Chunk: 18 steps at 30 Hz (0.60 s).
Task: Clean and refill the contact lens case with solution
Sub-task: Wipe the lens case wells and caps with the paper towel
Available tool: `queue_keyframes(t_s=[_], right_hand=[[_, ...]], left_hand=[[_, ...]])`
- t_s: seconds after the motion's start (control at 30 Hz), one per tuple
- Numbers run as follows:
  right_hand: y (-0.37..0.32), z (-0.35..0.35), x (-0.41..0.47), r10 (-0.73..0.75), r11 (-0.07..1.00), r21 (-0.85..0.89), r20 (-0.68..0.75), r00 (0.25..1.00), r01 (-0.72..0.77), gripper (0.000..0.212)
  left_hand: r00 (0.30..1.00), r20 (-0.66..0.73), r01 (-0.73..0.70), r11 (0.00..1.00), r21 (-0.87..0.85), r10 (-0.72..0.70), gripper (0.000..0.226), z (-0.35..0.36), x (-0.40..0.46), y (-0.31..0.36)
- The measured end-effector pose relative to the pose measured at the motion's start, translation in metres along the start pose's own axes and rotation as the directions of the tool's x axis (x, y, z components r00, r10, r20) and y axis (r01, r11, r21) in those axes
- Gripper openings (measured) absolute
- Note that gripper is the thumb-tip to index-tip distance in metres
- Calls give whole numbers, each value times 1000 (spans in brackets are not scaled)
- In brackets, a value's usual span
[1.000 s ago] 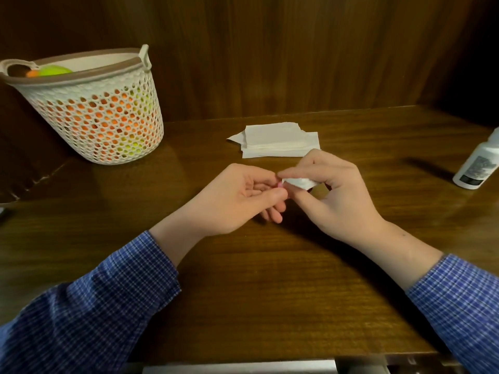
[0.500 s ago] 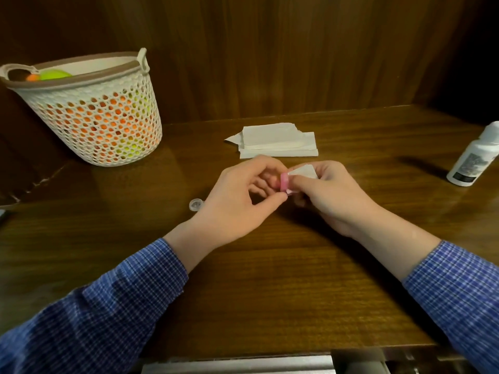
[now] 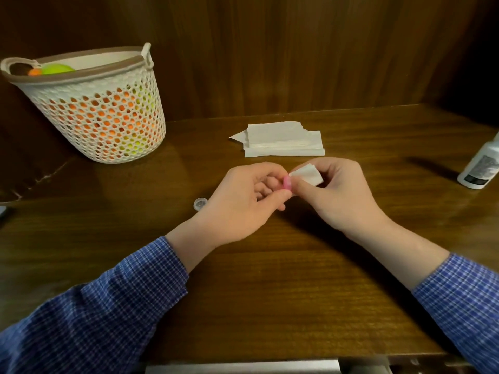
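At centre frame, the left hand [image 3: 243, 195] pinches a small pink lens case part [image 3: 368, 182], edge-on, while the right hand [image 3: 341, 194] grips a folded white tissue [image 3: 307, 174] against it. A clear cap [image 3: 200, 204] lies on the wooden surface [image 3: 270, 292] just left of the left hand. The solution bottle [image 3: 482, 167], its label unreadable, stands at right edge. Stacked tissues [image 3: 280, 140] lie above the hands; a perforated basket [image 3: 100, 109] occupies upper left.
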State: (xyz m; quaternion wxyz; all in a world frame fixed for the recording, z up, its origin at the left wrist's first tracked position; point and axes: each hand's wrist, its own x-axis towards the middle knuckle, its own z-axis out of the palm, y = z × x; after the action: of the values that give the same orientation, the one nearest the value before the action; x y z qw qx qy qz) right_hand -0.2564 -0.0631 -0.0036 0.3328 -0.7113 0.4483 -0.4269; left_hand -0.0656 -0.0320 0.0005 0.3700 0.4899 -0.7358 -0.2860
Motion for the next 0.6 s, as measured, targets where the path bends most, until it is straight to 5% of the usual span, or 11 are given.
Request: queue_keyframes(t_s=[0.33, 0.6], right_hand=[[-2, -4, -5, -476, 871, -177, -76, 876, 458, 8], [-5, -17, 3, -200, 935, 274, -117, 973, 225, 18]], left_hand=[[965, 242, 181, 929, -321, -105, 25, -10, 2, 13], [965, 250, 221, 775, -592, -84, 21, -6, 3, 12]])
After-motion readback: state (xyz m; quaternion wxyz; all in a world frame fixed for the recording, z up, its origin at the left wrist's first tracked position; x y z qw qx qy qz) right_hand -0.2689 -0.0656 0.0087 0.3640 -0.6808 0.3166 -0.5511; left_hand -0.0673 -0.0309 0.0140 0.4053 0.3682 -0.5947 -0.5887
